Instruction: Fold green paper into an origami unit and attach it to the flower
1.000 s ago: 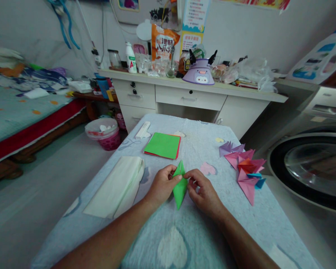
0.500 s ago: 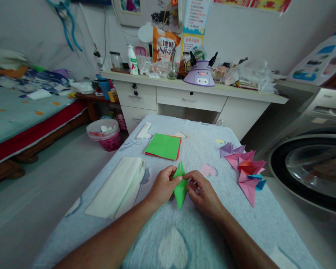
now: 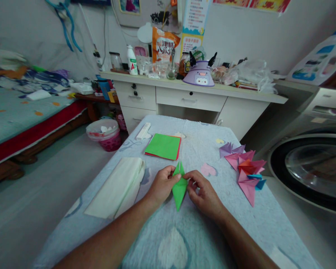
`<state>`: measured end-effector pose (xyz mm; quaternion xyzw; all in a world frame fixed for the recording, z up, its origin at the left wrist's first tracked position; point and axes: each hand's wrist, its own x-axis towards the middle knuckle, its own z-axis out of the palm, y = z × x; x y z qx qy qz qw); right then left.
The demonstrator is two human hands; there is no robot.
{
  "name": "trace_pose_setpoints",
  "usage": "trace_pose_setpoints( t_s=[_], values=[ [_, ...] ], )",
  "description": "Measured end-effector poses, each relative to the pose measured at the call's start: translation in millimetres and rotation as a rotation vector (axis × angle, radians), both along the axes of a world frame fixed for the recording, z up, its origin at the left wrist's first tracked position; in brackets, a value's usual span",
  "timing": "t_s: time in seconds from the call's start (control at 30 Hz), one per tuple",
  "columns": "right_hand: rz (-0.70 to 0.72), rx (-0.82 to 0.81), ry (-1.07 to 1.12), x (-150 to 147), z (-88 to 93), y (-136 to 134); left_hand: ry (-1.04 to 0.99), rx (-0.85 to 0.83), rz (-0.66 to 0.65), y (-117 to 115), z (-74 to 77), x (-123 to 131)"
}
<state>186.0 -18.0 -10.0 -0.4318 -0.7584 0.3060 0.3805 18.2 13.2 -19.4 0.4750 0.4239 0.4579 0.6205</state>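
A green folded paper (image 3: 179, 192), shaped like a narrow diamond with a slit at its far tip, is between my two hands over the table. My left hand (image 3: 164, 184) pinches its left side, thumb on top and fingers partly hidden beneath. On the right edge, the thumb and forefinger of my right hand (image 3: 201, 190) close on the paper near its middle, the other fingers curled. Beyond my hands lies a stack of square paper (image 3: 164, 146), green on top with red showing under it.
Folded paper pieces in pink, red, blue and purple (image 3: 246, 168) lie at the table's right. A whitish folded bundle (image 3: 117, 188) rests at left, with a small white box (image 3: 143, 131) farther back. A cluttered desk (image 3: 190, 87) stands behind; a washing machine (image 3: 319, 123) is at right.
The near tip of the green folded paper has swung slightly left, so the paper now lies a little tilted. Both hands keep their hold, almost unmoved.
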Motion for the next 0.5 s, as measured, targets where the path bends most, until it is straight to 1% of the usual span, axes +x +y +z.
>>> trace_pose_setpoints(
  t_s=[0.2, 0.5],
  values=[
    [0.03, -0.012, 0.009, 0.4, 1.9, -1.5, -0.055, -0.043, -0.01, -0.5, 3.5, -0.4],
    [0.03, 0.02, 0.033, 0.9, 3.6, -2.6, -0.086, -0.029, -0.004, -0.7, 1.9, -1.2]
  ],
)
